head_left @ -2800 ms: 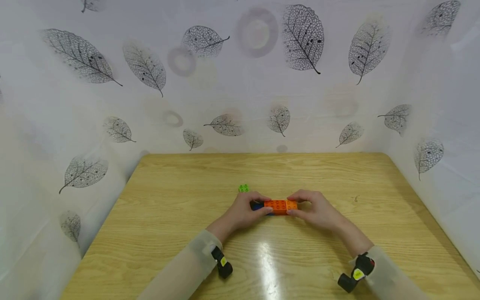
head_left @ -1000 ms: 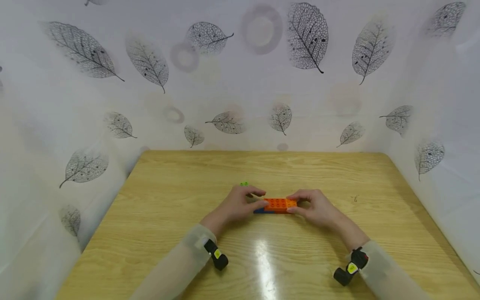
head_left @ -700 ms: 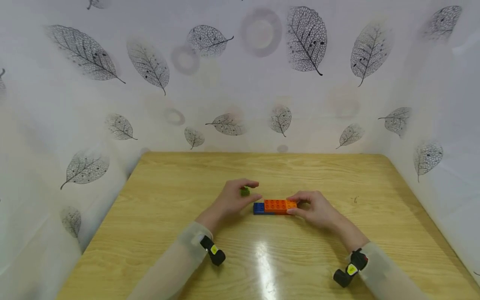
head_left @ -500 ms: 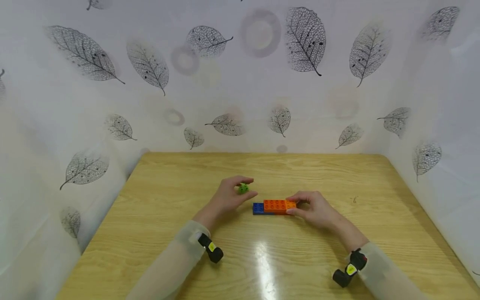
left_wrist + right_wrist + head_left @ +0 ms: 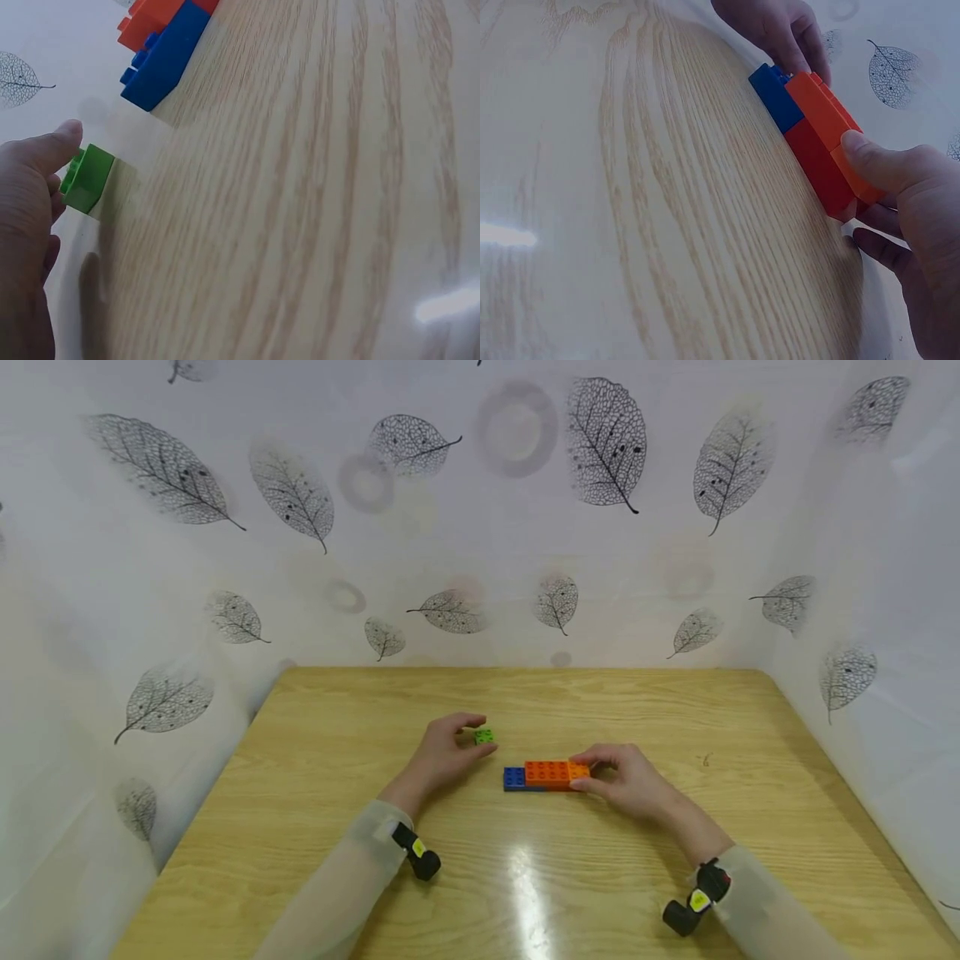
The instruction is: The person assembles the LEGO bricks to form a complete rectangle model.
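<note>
On a wood-grain tabletop (image 5: 352, 718) before a leaf-printed white sheet (image 5: 465, 543), toy bricks stand joined: blue brick (image 5: 514, 778) and red brick (image 5: 810, 166) below, orange brick (image 5: 546, 772) above. The right hand (image 5: 630, 781) pinches the light-orange end brick (image 5: 578, 770); the left hand (image 5: 444, 752), holding nothing, parts thumb and fingers around a studded green brick (image 5: 484, 737).

Left hand (image 5: 441, 755) and right hand (image 5: 632, 780), bare, set apart
Left thumb (image 5: 54, 148) and fingers (image 5: 467, 720) parted; right hand pinching; left forearm (image 5: 333, 885) and right forearm (image 5: 776, 897) sleeved, slanting inward
</note>
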Action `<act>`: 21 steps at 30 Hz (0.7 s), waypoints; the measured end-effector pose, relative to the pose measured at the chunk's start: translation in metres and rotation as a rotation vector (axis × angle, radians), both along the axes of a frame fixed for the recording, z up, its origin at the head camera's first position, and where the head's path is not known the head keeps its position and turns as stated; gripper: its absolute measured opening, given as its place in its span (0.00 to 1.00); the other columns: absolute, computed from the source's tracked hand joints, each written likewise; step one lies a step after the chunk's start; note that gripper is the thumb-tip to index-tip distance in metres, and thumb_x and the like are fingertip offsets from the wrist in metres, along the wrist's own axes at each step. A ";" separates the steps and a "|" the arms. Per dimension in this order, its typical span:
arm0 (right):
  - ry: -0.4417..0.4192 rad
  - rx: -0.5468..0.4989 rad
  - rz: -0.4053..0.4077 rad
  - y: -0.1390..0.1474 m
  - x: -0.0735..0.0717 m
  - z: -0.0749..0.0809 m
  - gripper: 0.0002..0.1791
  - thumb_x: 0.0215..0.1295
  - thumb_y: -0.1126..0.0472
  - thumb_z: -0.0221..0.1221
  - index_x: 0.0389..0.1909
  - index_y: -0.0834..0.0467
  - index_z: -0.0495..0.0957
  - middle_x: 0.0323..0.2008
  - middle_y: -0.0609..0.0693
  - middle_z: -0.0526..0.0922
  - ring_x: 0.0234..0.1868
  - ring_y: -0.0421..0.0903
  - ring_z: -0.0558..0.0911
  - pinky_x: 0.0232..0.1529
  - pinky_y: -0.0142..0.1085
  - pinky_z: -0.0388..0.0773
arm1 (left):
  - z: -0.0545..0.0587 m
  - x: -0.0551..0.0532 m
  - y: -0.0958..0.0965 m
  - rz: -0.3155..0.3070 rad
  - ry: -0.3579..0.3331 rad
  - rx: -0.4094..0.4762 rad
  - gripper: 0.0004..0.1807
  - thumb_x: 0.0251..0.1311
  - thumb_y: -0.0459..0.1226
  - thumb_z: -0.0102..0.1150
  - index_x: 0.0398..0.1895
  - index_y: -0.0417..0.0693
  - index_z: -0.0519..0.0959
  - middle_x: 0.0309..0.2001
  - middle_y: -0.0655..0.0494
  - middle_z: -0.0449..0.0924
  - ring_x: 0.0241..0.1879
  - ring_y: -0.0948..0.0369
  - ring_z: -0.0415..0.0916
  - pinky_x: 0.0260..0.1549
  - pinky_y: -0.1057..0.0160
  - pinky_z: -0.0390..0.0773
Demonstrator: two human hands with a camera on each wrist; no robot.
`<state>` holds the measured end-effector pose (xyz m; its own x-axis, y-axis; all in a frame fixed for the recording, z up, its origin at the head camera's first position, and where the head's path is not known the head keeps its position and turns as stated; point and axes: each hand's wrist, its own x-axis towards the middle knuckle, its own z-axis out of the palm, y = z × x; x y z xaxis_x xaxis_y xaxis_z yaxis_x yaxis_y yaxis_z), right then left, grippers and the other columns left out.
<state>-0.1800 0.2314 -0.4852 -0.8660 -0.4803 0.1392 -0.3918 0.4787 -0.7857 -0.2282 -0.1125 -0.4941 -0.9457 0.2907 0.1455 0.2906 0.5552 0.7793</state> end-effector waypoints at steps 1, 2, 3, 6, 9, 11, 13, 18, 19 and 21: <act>-0.002 -0.004 0.003 0.000 0.000 0.000 0.17 0.69 0.57 0.72 0.56 0.57 0.87 0.51 0.49 0.88 0.45 0.44 0.85 0.51 0.43 0.84 | -0.001 0.000 -0.001 0.005 -0.004 -0.002 0.31 0.63 0.48 0.77 0.66 0.47 0.82 0.63 0.53 0.82 0.65 0.51 0.77 0.67 0.50 0.73; -0.004 -0.006 0.004 0.000 0.000 0.000 0.17 0.69 0.57 0.72 0.56 0.57 0.87 0.51 0.49 0.88 0.45 0.44 0.86 0.51 0.44 0.84 | -0.001 -0.001 -0.001 0.009 -0.006 -0.007 0.31 0.63 0.48 0.77 0.66 0.47 0.82 0.63 0.54 0.82 0.65 0.51 0.77 0.66 0.50 0.74; -0.006 -0.007 0.004 0.000 0.000 -0.001 0.18 0.69 0.57 0.72 0.56 0.57 0.87 0.51 0.49 0.88 0.45 0.44 0.86 0.52 0.45 0.84 | -0.002 -0.001 -0.002 0.011 -0.006 -0.014 0.31 0.63 0.48 0.77 0.66 0.48 0.82 0.63 0.54 0.82 0.65 0.51 0.77 0.66 0.50 0.74; -0.004 -0.011 0.004 0.000 0.000 -0.001 0.18 0.68 0.57 0.73 0.56 0.56 0.87 0.51 0.48 0.88 0.45 0.44 0.86 0.52 0.45 0.84 | -0.004 -0.003 -0.002 0.007 0.004 -0.043 0.29 0.63 0.48 0.77 0.65 0.48 0.83 0.63 0.54 0.83 0.64 0.52 0.77 0.66 0.50 0.74; 0.000 -0.016 0.003 0.000 -0.001 -0.002 0.18 0.68 0.56 0.73 0.56 0.56 0.88 0.50 0.48 0.88 0.44 0.44 0.86 0.51 0.43 0.84 | -0.005 -0.005 -0.003 0.001 0.008 -0.065 0.28 0.63 0.48 0.77 0.64 0.48 0.84 0.61 0.54 0.83 0.64 0.53 0.77 0.67 0.52 0.72; 0.003 -0.022 0.005 0.000 -0.001 -0.003 0.18 0.68 0.57 0.73 0.56 0.56 0.88 0.50 0.48 0.88 0.44 0.44 0.86 0.51 0.43 0.84 | -0.005 -0.006 -0.003 -0.001 0.003 -0.072 0.28 0.63 0.48 0.77 0.63 0.47 0.84 0.60 0.54 0.84 0.64 0.53 0.77 0.68 0.52 0.71; 0.003 -0.024 0.008 0.000 -0.001 -0.003 0.18 0.68 0.57 0.73 0.56 0.56 0.87 0.50 0.48 0.88 0.44 0.44 0.86 0.51 0.42 0.84 | -0.005 -0.006 -0.003 -0.002 -0.004 -0.080 0.27 0.62 0.48 0.77 0.62 0.47 0.85 0.60 0.53 0.84 0.64 0.53 0.77 0.68 0.52 0.71; 0.003 -0.033 0.014 0.001 0.000 -0.004 0.18 0.69 0.57 0.72 0.57 0.57 0.87 0.50 0.49 0.88 0.44 0.44 0.86 0.50 0.40 0.84 | -0.003 -0.006 -0.003 -0.012 -0.019 -0.103 0.26 0.63 0.48 0.77 0.61 0.49 0.86 0.60 0.52 0.83 0.65 0.52 0.76 0.70 0.51 0.69; 0.002 -0.036 0.014 0.001 0.000 -0.004 0.18 0.69 0.57 0.72 0.57 0.57 0.87 0.50 0.49 0.88 0.44 0.44 0.86 0.50 0.40 0.84 | -0.003 -0.005 -0.002 -0.016 -0.020 -0.107 0.25 0.63 0.47 0.77 0.60 0.48 0.86 0.60 0.51 0.83 0.65 0.52 0.76 0.70 0.51 0.69; 0.005 -0.039 0.014 0.001 0.000 -0.005 0.18 0.69 0.57 0.72 0.57 0.57 0.87 0.50 0.49 0.88 0.44 0.44 0.86 0.50 0.40 0.84 | -0.003 -0.005 -0.002 -0.019 -0.022 -0.118 0.25 0.63 0.47 0.76 0.60 0.49 0.86 0.60 0.51 0.83 0.65 0.52 0.76 0.69 0.51 0.69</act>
